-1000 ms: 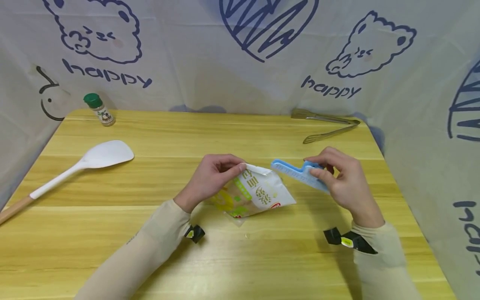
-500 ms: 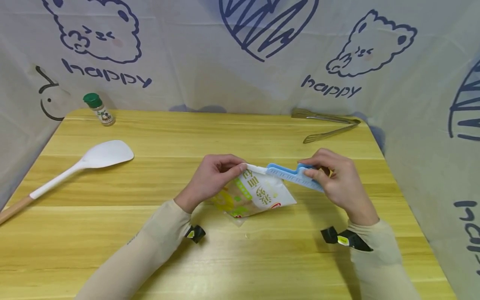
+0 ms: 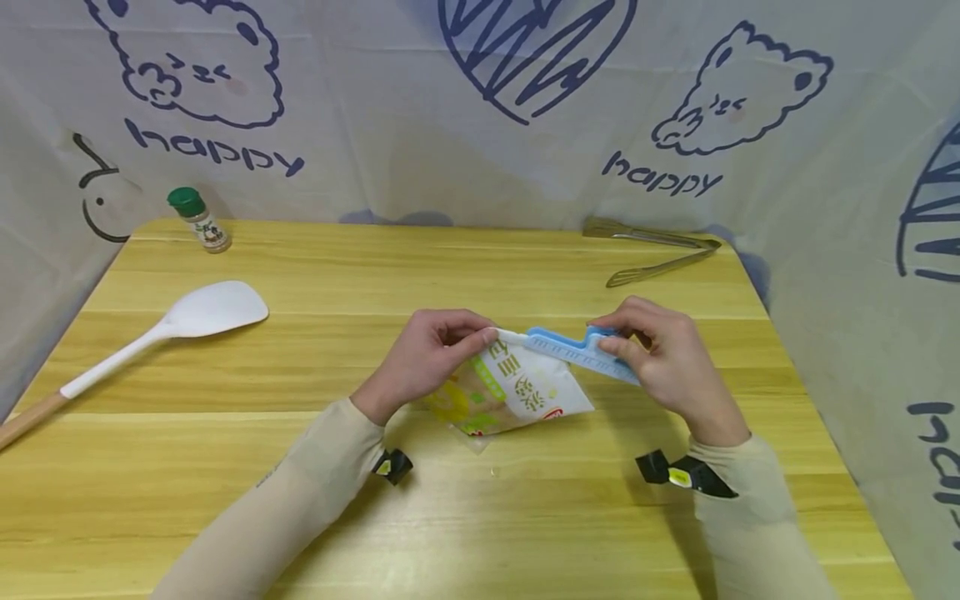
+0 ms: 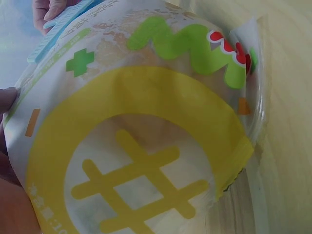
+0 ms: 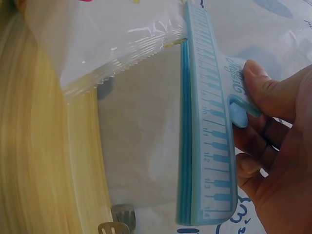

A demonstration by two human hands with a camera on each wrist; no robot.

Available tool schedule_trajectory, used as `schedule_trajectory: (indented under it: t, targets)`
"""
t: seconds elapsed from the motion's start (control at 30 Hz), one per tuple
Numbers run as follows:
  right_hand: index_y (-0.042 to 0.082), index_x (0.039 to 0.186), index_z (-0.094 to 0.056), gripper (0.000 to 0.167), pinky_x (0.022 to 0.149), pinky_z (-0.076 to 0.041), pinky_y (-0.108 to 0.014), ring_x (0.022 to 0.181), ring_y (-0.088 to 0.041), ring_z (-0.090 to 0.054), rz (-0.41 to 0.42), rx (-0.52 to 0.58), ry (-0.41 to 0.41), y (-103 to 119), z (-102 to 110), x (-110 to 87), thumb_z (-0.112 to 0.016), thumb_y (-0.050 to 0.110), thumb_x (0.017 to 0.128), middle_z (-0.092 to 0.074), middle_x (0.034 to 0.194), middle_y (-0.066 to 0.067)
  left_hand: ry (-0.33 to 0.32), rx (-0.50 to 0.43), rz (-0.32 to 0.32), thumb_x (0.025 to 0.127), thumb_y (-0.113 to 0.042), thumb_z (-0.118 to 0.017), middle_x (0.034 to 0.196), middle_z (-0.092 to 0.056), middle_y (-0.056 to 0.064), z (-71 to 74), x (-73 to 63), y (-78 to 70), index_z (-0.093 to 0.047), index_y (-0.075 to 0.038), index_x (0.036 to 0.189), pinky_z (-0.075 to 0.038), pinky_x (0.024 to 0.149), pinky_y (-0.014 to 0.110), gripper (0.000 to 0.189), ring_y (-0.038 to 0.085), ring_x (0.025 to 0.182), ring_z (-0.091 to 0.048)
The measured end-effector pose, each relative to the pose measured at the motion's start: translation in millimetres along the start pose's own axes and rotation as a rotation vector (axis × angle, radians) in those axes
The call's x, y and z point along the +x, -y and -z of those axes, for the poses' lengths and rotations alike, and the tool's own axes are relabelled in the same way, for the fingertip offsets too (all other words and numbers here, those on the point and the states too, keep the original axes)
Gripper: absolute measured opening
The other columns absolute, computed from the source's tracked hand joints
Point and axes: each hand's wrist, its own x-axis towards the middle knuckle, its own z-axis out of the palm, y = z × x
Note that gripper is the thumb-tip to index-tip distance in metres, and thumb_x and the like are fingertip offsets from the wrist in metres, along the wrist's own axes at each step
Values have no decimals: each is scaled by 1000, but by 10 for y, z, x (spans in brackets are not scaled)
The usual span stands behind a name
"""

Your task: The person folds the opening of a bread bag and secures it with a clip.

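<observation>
A white, yellow and green food bag (image 3: 517, 387) slants over the middle of the table, its top edge folded over. My left hand (image 3: 431, 354) pinches that folded edge at its left end between thumb and fingers. In my right hand (image 3: 663, 358) is a light blue sealing clip (image 3: 577, 350) with a ruler and piano-key print, gripped by its handle. The clip's left part lies along the bag's folded top, while its right part sticks out past the bag. From the right wrist view, the clip (image 5: 209, 126) overlaps the bag's crimped corner (image 5: 131, 58).
A white spatula (image 3: 217, 310) with a wooden handle lies at the left of the wooden table (image 3: 375, 517). Behind it stands a green-capped seasoning jar (image 3: 202, 221). Metal tongs (image 3: 660, 242) lie at the back right, before a printed cloth (image 3: 390, 108).
My right hand has brought the clip left and its left end now overlaps the folded top of the bag. My left hand and the bag have hardly moved.
</observation>
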Motion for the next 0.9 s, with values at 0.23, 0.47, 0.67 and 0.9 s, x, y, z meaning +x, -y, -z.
schedule_trajectory:
  t: [0.23,0.47,0.67,0.9]
  targets:
    - [6,99,-75,16,53,-33,-26,60,-13,-42,-6,-40,11,3,-18,25,-75,-1,85,-60,83,8,-2,12,-12,97,-12,-64,88,-73,6,-10,12,13,-74,1,102,-53,62,30,17,18,74,-69]
    - [7,100,-75,15,52,-34,-28,60,-13,-43,-13,-47,32,29,-32,38,-74,1,86,-60,85,8,18,4,-19,97,-11,-64,87,-74,5,-12,18,13,-74,0,102,-52,61,29,16,18,74,-70]
    - [8,100,-75,15,53,-34,-26,60,-13,-42,-3,-61,41,49,-40,49,-74,3,87,-59,83,9,37,11,-22,98,-11,-63,89,-74,4,1,19,2,-72,0,102,-53,64,29,15,17,76,-70]
    - [9,101,-75,15,53,-34,-26,59,-13,-42,-7,-63,43,48,-67,48,-74,4,87,-57,81,9,30,41,-10,96,-10,-65,88,-74,4,9,11,-12,-62,-1,99,-48,66,26,10,15,77,-69]
